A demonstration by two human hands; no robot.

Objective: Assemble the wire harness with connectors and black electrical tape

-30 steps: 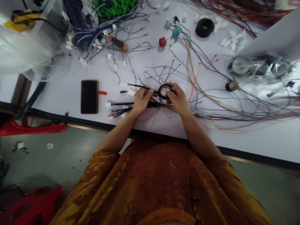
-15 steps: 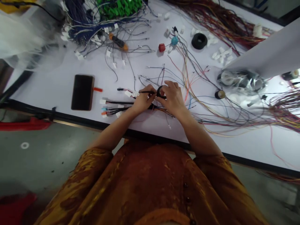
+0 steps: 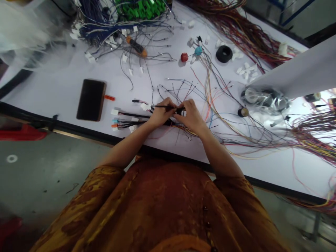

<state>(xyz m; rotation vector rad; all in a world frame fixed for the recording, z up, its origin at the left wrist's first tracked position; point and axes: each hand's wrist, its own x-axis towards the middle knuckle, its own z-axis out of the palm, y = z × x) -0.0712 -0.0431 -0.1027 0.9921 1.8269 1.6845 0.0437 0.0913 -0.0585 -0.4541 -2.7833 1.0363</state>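
Note:
My left hand [image 3: 160, 114] pinches a thin black-sleeved cable [image 3: 161, 106] between thumb and fingertips. Close beside it, my right hand [image 3: 193, 118] grips a roll of black tape [image 3: 180, 111], partly hidden by the fingers. The fingertips of both hands almost meet at the cable. Under and left of my hands lie more black-sleeved cables [image 3: 131, 114], ending in white, blue and orange connectors [image 3: 114, 125]. Thin loose wires [image 3: 181, 91] with metal tips fan out beyond the hands.
A phone [image 3: 91, 100] lies at left near an orange strip [image 3: 109, 98]. Farther back are an orange-and-black tool [image 3: 137, 47], green connectors [image 3: 141, 8] and a black tape roll [image 3: 224, 54]. Long wire bundles [image 3: 315, 134] run right. A white post [image 3: 296, 73] stands at right.
My right hand's fingers have closed in from a spread curl around the tape roll, which has turned and shows less of its ring. The view has shifted slightly.

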